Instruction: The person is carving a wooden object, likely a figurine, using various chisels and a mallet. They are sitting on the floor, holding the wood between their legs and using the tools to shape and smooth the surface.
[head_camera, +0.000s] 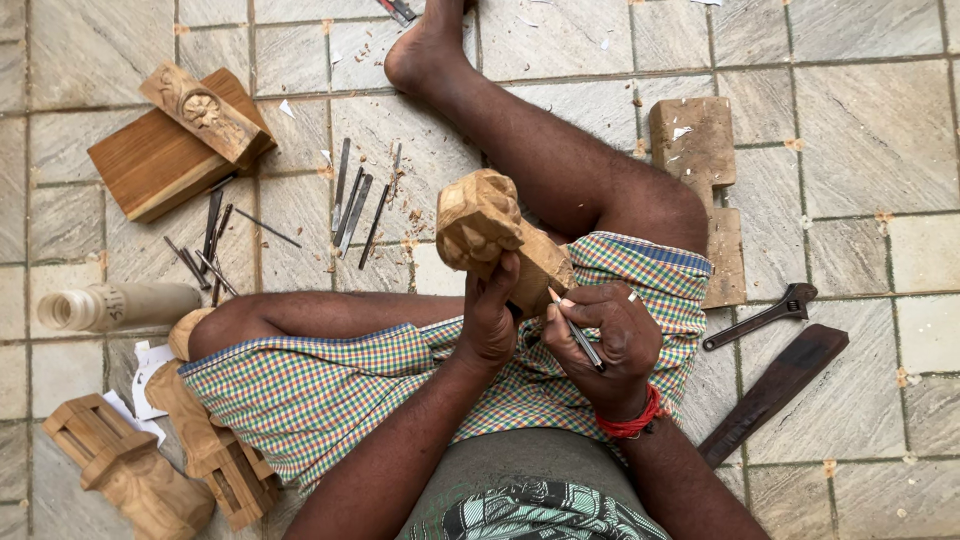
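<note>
- Grey stone floor tiles (860, 130) fill the view from above, scattered with wood chips and tools; a person sits on them with legs folded, wearing checked shorts.
- Left hand (488, 320) is closed around the lower part of a pale wooden carving (485, 232), fingers wrapped up its side, holding it above the lap.
- Carving's long axis runs on a slant, from its rounded, shaped end up and to the left, down toward the right, where its squarer end meets the right hand.
- Right hand (610, 335) is closed around a thin metal chisel (575, 330), held like a pen, tip touching the carving's lower right end. A red thread band (630, 420) circles that wrist.
- Both hands sit close together; the left carries the carving, the right lies just beside it.
- Loose chisels (350, 200) lie in a row on the floor beyond the carving, well apart from the hands.
- Far left: a flat wooden block (150, 160) with a carved flower piece (205, 112) on top, and a pale turned post (115, 305).
- Right: a spanner (760, 317), a dark flat bar (775, 392), and a notched wooden slab (700, 170).
</note>
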